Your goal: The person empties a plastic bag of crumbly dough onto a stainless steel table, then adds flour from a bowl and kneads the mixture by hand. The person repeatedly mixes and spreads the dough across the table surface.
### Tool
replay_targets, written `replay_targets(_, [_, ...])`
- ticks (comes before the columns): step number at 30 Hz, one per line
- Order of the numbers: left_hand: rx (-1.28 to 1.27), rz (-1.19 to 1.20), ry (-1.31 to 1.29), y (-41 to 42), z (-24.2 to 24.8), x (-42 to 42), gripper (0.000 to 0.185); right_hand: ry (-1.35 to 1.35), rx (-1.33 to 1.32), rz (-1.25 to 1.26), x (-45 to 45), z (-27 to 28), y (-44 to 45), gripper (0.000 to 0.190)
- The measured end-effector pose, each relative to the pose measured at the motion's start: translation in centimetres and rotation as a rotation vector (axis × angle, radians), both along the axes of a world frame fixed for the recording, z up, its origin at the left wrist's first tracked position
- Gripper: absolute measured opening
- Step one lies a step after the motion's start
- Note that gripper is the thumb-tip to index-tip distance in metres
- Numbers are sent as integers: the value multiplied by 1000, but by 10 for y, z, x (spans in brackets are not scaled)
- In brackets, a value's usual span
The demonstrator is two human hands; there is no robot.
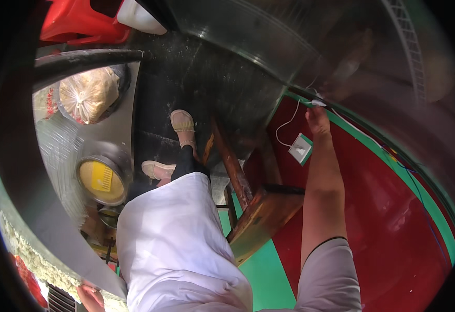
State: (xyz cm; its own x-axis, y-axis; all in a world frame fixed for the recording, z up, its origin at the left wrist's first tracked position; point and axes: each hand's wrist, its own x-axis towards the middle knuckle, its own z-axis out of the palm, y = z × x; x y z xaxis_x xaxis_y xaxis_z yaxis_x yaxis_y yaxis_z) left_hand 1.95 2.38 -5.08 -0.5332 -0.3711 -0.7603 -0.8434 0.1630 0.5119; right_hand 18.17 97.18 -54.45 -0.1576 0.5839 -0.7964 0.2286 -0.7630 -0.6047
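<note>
My right hand (318, 120) reaches far forward over a glossy red surface (371, 218) with a green border. Its fingers are closed around the near side of a white electrical connector (318, 103); the fingertips are partly hidden. White cords run from the connector, one of them to a square white box (300, 148) lying to the left of my wrist. At the lower left picture edge, my left hand (91, 297) is only partly visible, close to the curved metal counter edge (106, 273). What its fingers touch is not clear.
A wooden bench (264, 218) stands beside my white apron (176, 238). On the left, a steel counter (123, 97) carries a tied plastic bag (89, 93) and a metal bowl (102, 180) with a yellow scraper (102, 176). Red plastic stools (83, 23) stand beyond the dark floor (165, 85).
</note>
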Motion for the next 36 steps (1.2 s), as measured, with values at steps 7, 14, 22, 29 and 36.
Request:
replay_targets(7, [-53, -22, 23, 11, 5, -3, 54, -14, 191, 23, -21, 8, -13, 28])
replay_targets(14, [-78, -16, 42, 50, 16, 7, 58, 1, 194, 24, -30, 9, -44, 41])
replay_targets(22, [-28, -57, 44, 29, 3, 0, 63, -328, 187, 158, -21, 34, -65, 45])
replay_targets(29, [4, -173, 27, 80, 5, -17, 63, -500, 405, 579, -67, 132, -153, 50])
replay_targets(36, [196, 92, 268, 87, 34, 100, 34, 200, 681, 1436, -206, 421, -397, 30])
